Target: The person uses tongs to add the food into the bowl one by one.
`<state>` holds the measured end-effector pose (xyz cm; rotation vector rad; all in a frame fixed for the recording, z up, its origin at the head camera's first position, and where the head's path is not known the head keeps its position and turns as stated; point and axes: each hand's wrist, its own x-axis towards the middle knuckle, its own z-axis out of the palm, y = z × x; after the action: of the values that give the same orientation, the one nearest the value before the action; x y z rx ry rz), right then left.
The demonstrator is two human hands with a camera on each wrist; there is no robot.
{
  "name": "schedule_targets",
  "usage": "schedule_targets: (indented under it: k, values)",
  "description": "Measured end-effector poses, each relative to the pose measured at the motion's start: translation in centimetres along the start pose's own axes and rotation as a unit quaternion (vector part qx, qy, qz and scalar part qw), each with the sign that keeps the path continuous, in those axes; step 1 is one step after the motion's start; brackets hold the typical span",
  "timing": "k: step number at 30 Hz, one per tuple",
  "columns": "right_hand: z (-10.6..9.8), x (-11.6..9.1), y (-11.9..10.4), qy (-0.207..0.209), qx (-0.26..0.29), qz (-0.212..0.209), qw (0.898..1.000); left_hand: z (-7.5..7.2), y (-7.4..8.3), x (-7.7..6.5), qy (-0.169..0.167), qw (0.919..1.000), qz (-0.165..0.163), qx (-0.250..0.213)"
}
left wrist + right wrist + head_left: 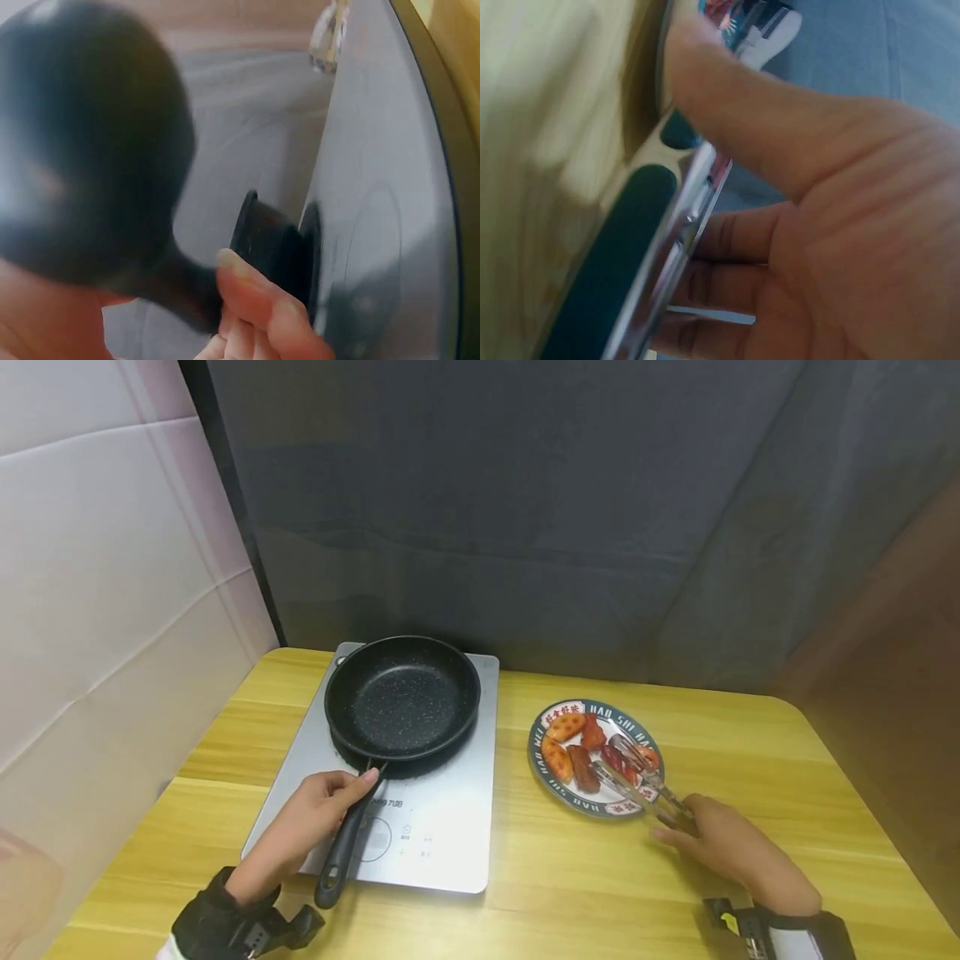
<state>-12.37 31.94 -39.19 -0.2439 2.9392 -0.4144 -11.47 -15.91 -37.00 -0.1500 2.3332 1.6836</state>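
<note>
My left hand [318,818] grips the handle [341,852] of a black frying pan [408,706], thumb on top close to the pan body. The pan stands on a silver induction cooktop [457,852], and its speckled inside holds nothing. In my right hand [731,843] is a pair of metal tongs [682,232], held between thumb and fingers. The tong tips reach over a patterned plate [542,768], on either side of a dark red food piece [612,758]; whether they touch it I cannot tell. Also on the plate are a brown slab [583,768] and several golden-orange pieces [557,760].
A yellow wood-grain table [570,877] carries everything. Dark grey cloth [510,527] hangs behind it, a white panel [112,568] stands at the left, and a brown surface [892,693] borders the right. Cooktop and plate stand apart, with bare wood between them.
</note>
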Motion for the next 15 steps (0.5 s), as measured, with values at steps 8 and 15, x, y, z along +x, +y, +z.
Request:
schedule_targets:
  k: [8,15]
  values:
    - [0.55,0.31,0.3,0.002,-0.009,-0.008,1.0,0.06,-0.46,0.28,-0.168,0.9585,-0.023,-0.229]
    - [0.55,0.48,0.21,-0.016,-0.007,0.008,1.0,0.62,-0.68,0.52,-0.246,0.9154,-0.041,-0.316]
